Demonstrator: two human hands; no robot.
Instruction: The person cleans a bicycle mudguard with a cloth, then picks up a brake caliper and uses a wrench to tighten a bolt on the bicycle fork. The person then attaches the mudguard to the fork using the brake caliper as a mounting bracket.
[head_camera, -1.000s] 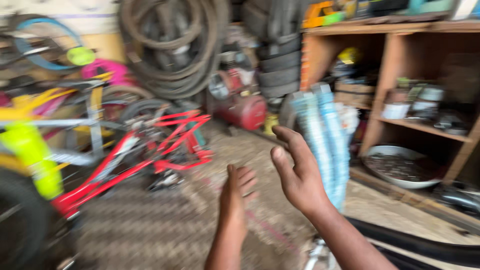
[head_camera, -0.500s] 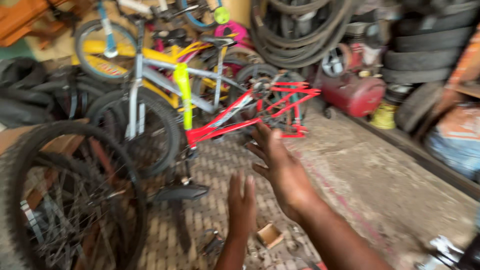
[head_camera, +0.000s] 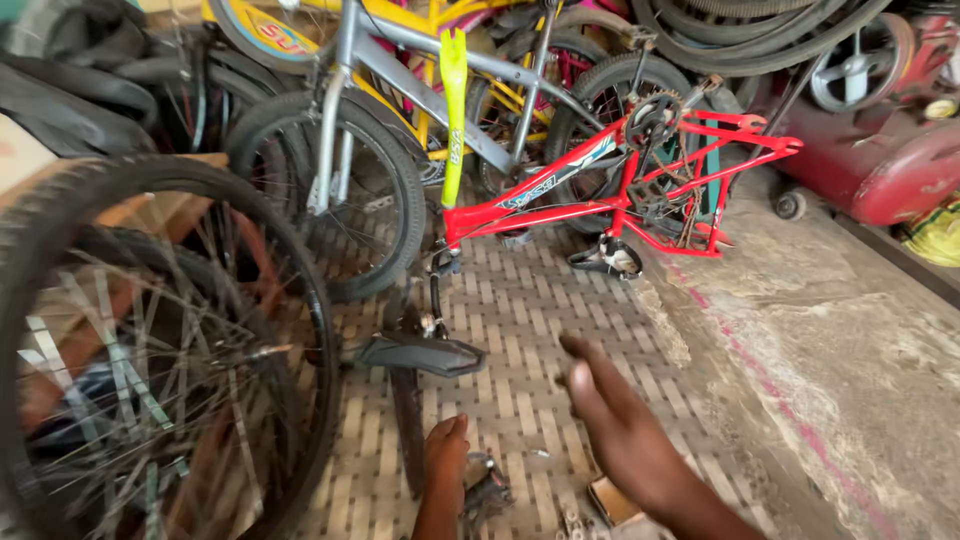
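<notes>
Head view: nearest, at the bottom edge, the left hand (head_camera: 447, 452) hangs low over the woven mat (head_camera: 520, 300) with its fingers curled under. Whether anything sits inside the curl cannot be told. It is just beside a dark metal part (head_camera: 487, 490) lying on the mat, and beside a thin black tyre (head_camera: 407, 425) that stands on edge.

To its right, the right hand (head_camera: 618, 420) is blurred, fingers loosely extended and apart, holding nothing. A small open cardboard box (head_camera: 610, 498) lies below its wrist.

Change noted: half a second ago the right hand was raised with fingers spread towards the red bicycle frame (head_camera: 600, 195). It now sits lower and nearer, and the left hand has dropped with it. The view has also tipped downward — the shelving seen a second ago is out of sight. Judged effect: both hands have left the frame untouched and are now closest to the small parts on the mat.

Further out, a black saddle (head_camera: 420, 353) lies just beyond the tyre, and a large spoked wheel (head_camera: 150, 380) fills the near left. Far centre, the red frame rests on the mat — well apart from both hands — with a grey bicycle (head_camera: 420, 85) behind it. A red compressor tank (head_camera: 890, 170) stands far right on the concrete floor (head_camera: 850, 380).
</notes>
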